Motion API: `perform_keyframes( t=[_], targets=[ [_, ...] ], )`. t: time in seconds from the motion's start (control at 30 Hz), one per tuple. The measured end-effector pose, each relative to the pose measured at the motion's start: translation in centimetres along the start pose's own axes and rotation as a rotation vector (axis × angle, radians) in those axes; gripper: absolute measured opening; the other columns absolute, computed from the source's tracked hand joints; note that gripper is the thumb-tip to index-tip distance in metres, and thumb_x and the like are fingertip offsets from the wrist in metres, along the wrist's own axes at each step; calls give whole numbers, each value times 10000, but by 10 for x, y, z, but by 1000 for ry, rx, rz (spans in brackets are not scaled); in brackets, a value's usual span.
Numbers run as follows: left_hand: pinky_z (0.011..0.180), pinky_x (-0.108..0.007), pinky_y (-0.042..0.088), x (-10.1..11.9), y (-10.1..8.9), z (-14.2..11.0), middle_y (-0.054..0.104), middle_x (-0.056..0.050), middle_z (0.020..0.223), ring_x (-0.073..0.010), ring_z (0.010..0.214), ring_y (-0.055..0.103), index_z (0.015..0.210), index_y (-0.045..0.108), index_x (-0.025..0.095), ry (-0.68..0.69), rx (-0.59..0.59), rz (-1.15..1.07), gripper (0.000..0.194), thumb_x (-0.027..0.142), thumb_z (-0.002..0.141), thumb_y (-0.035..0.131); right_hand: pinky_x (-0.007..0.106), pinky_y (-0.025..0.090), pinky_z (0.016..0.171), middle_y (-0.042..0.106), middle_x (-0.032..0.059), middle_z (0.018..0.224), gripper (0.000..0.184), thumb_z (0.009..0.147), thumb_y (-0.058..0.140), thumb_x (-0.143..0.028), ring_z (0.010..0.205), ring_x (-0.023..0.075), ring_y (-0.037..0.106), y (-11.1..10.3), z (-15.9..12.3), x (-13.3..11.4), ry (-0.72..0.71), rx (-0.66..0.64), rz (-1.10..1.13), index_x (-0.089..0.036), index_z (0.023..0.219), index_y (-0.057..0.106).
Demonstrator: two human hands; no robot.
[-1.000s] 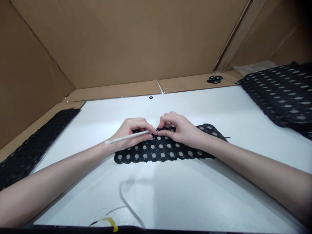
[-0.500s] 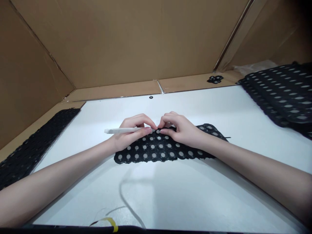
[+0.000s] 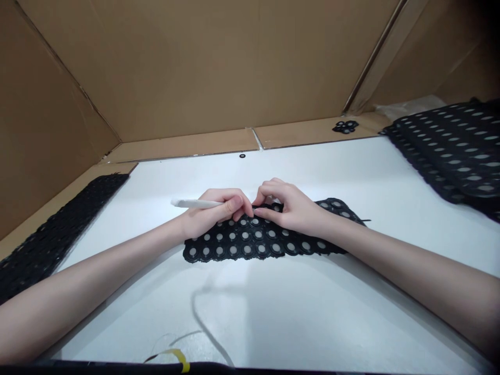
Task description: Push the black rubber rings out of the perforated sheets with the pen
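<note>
A black sheet (image 3: 238,244) dotted with rows of round grey discs lies on the white table, beneath both hands. My left hand (image 3: 219,207) is closed around a slim white pen-like tool (image 3: 197,203) whose blunt end points left; its working tip is hidden by the fingers. Those fingertips reach the sheet's far edge, near its middle. Close beside them, my right hand (image 3: 292,207) pinches that edge between thumb and forefinger. The fingers cover the exact spot gripped.
Stacked black dotted sheets (image 3: 449,151) lie at the right, and another black sheet (image 3: 66,224) at the left. A loose ring (image 3: 242,155) sits near the table's far edge. Small black pieces (image 3: 345,126) rest on the cardboard ledge. Cardboard walls (image 3: 219,67) enclose the back.
My left hand has turned and curled, its fingertips moving slightly down and right over the sheet's edge. The white tool has shifted up a little. My right hand stays put.
</note>
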State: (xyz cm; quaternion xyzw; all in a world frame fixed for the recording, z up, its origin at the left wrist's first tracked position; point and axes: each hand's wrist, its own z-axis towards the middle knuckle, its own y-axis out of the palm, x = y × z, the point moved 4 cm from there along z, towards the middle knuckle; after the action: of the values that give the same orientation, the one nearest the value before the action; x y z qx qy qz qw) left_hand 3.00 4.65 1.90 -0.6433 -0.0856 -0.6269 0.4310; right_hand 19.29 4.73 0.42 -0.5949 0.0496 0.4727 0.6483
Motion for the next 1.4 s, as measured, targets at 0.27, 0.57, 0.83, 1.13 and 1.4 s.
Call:
perform_keyframes(
  t=[0.27,0.57,0.83,1.13,1.4],
  targets=[
    [512,-230,296,1,3,-3,488,4,622,-77,529,382,776,627,119,30,126,-80,409,430,944,423,329,410,725,580,30,696,99,757,631,-218,792,199,509,1,1,3,32,12,38,-195,671,590],
    [641,-237,380,4,5,-3,524,-1,655,-109,643,480,763,623,142,34,94,94,391,394,954,393,328,415,720,575,30,713,79,764,622,-214,783,192,512,1,2,5,33,3,38,-192,691,602],
    [616,-230,369,2,7,0,459,15,626,-102,607,435,785,622,141,25,50,82,387,374,965,372,315,414,703,569,25,704,101,749,607,-173,771,186,513,2,3,4,-20,14,33,-197,659,567],
    [559,-237,330,3,5,2,378,26,565,-104,551,360,764,604,136,10,79,62,396,401,955,379,312,391,703,546,13,671,136,719,607,-130,770,186,498,2,3,2,-24,41,66,-196,615,548],
    [559,-235,337,5,6,2,394,25,572,-96,544,368,712,599,138,8,18,64,399,360,957,374,306,376,693,512,1,634,172,703,616,-108,743,181,474,2,2,0,-28,52,70,-197,582,532]
  ],
)
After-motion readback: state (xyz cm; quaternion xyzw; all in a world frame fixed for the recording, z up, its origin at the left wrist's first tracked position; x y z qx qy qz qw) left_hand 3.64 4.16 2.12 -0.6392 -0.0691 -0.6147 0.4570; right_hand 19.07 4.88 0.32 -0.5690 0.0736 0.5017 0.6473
